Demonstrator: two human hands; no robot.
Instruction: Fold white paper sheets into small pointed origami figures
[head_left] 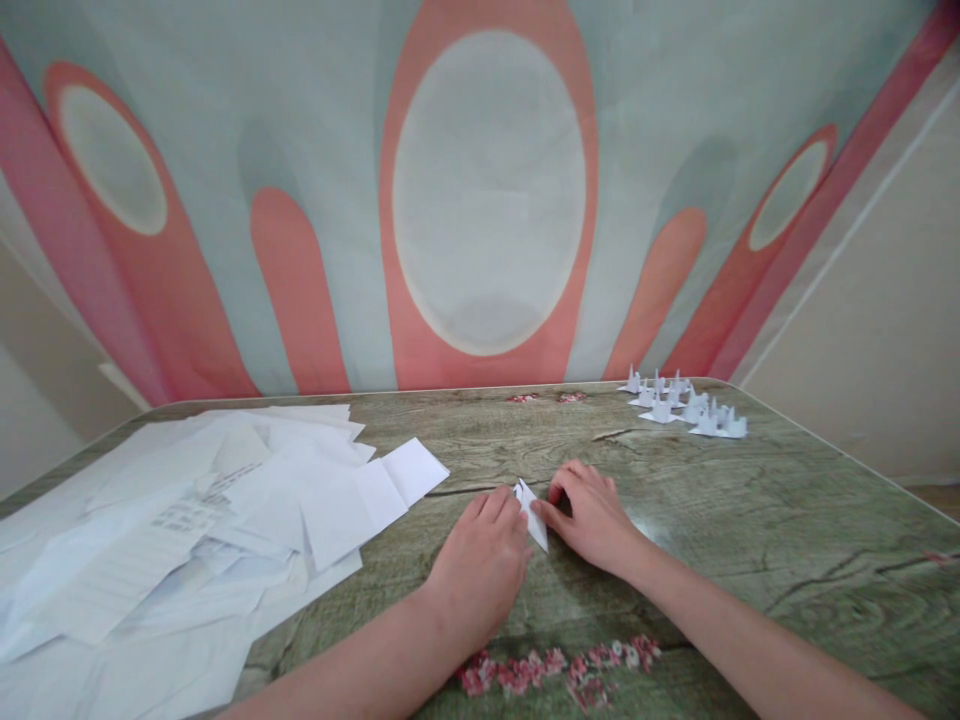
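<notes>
A small folded piece of white paper, pointed at its near end, lies at the middle of the table between my two hands. My left hand closes over its left side, with the fingertips at the upper left edge and partly hidden behind the knuckles. From the right, my right hand grips the paper's right edge, its thumb pressed on the folded layers and its fingers curled above.
A wide heap of loose white sheets covers the table's left side, with a creased white sheet at its right edge. Several folded paper figures stand at the back right of the wood-patterned table. A patterned backdrop hangs behind.
</notes>
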